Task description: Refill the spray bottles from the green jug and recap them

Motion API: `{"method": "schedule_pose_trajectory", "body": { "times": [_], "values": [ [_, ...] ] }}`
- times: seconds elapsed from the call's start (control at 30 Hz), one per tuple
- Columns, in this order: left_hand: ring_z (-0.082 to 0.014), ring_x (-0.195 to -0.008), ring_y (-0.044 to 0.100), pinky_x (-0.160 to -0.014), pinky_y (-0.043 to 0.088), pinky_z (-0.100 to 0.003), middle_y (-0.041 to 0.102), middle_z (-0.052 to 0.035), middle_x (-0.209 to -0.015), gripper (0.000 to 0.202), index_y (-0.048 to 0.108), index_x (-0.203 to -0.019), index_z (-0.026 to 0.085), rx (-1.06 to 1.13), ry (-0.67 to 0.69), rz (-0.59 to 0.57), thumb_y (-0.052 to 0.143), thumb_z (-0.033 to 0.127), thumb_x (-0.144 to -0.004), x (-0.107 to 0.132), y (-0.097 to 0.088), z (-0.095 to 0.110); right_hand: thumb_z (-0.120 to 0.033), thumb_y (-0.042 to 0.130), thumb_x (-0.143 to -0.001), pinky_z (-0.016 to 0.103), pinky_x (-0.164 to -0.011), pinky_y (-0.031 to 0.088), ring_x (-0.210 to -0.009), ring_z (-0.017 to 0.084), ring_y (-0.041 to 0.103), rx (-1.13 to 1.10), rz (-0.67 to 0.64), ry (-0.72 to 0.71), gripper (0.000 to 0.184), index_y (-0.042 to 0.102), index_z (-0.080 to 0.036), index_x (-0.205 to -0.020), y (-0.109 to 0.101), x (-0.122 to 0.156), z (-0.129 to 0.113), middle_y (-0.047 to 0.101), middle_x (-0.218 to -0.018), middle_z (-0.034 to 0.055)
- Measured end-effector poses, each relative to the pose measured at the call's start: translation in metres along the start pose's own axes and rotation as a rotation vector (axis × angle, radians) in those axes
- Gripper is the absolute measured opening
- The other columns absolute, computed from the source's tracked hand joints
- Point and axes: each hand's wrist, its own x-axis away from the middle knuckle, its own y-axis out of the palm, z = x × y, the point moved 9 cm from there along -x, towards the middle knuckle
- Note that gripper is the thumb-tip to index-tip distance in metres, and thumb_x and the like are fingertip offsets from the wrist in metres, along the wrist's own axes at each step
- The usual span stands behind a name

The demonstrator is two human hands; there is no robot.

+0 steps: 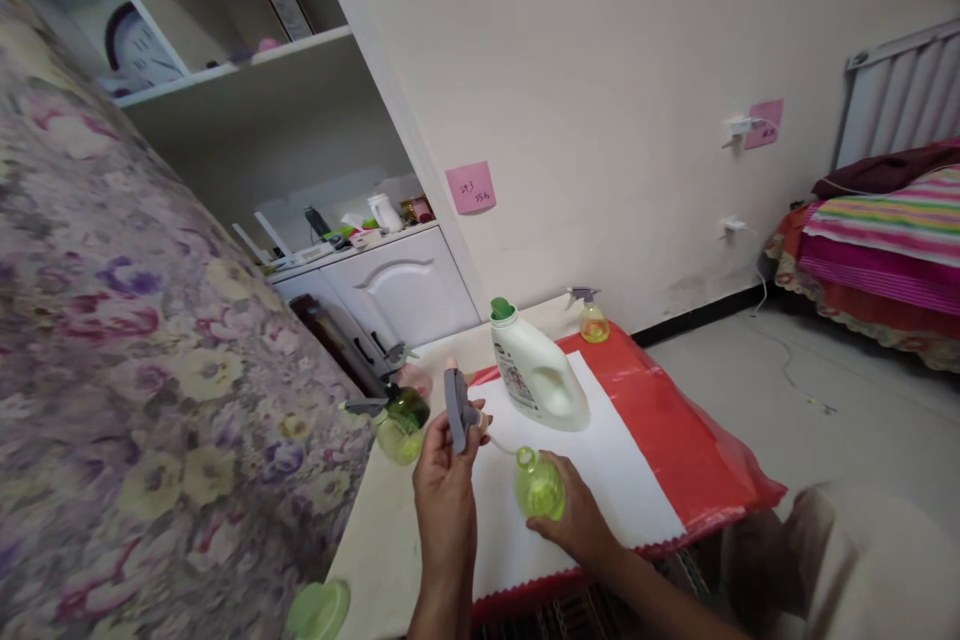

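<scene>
My left hand [446, 470] is closed around a grey spray nozzle [456, 410], whose thin dip tube points right toward a yellow-green bottle. That small translucent bottle [540, 488] has its neck uncovered, and my right hand [574, 515] grips it from the right side. The nozzle and the bottle are apart. Just beyond them a large pale detergent jug [540, 375] stands on a white sheet [630, 480], its green spout insert [502, 308] showing at the mouth.
At the table's left stand a yellow-green spray bottle [397, 442] and a dark green bottle [409, 407]. Another spray bottle [594, 320] is at the back right. A green cap or cup [319, 610] sits front left. Red plastic [675, 420] covers the right side; a floral curtain [187, 400] hangs left.
</scene>
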Motion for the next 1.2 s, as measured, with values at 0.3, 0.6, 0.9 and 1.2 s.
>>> {"method": "schedule_pose_trajectory", "body": {
  "times": [0.3,0.6,0.9,1.2],
  "values": [
    [-0.0136,-0.089,0.063,-0.081,0.046,-0.025,0.069,-0.0039,-0.108,0.035,0.065,-0.106,0.022,-0.005,0.005,0.095,0.073,0.033,-0.075,0.009,-0.01,0.014,-0.013,0.076,-0.056,0.045,-0.11,0.036,-0.125,0.029,0.048,-0.022,-0.016,0.007,0.087,0.038,-0.026,-0.133,0.0,0.001,0.0,0.052,-0.13,0.0079],
    [-0.0125,-0.092,0.061,-0.083,0.046,-0.023,0.069,-0.0034,-0.11,0.032,0.064,-0.108,0.022,-0.013,0.013,0.062,0.071,0.032,-0.078,0.016,-0.003,0.022,-0.012,0.076,-0.056,0.046,-0.109,0.037,-0.125,0.03,0.048,-0.026,-0.021,0.01,0.088,0.039,-0.027,-0.134,0.0,0.001,0.002,0.052,-0.129,0.0071],
    [-0.0205,-0.103,0.064,-0.092,0.047,-0.033,0.069,-0.0056,-0.114,0.04,0.065,-0.11,0.022,-0.04,-0.153,0.037,0.075,0.032,-0.073,0.013,-0.01,-0.054,-0.009,0.075,-0.054,0.048,-0.11,0.035,-0.127,0.031,0.046,-0.031,-0.021,0.035,0.091,0.037,-0.026,-0.135,0.003,0.002,0.005,0.051,-0.131,0.0083],
    [-0.0236,-0.105,0.062,-0.089,0.048,-0.03,0.07,-0.0075,-0.114,0.032,0.069,-0.101,0.021,-0.168,-0.225,-0.013,0.075,0.034,-0.072,0.026,-0.011,-0.105,-0.006,0.071,-0.053,0.046,-0.108,0.038,-0.124,0.029,0.049,-0.07,-0.061,0.066,0.085,0.039,-0.026,-0.13,0.004,-0.001,0.0,0.052,-0.128,0.0078]
  ]
}}
